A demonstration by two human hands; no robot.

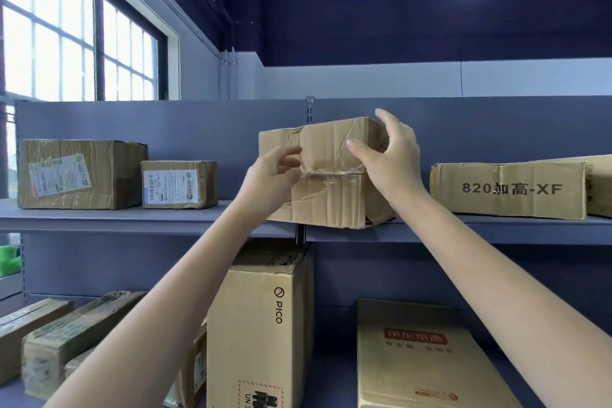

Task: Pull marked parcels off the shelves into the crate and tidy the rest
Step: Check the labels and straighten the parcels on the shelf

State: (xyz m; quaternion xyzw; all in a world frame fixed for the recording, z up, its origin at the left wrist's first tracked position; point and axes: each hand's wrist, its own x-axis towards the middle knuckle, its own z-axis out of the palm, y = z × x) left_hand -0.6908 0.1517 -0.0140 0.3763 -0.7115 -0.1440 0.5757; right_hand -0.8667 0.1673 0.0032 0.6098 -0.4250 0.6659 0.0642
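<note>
Two hands flank taped parcel on shelf (top tier): left loosely curled, right spread.

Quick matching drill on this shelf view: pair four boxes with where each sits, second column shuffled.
Things:
1. taped box
2. 820 box
3. PICO box
4. small labelled box

Places:
A. lower shelf, upright, under the shelf joint
B. upper shelf, far right
C. upper shelf, between the left hand and right hand
D. upper shelf, left, beside a bigger labelled box

Pairs: 1-C, 2-B, 3-A, 4-D
</note>
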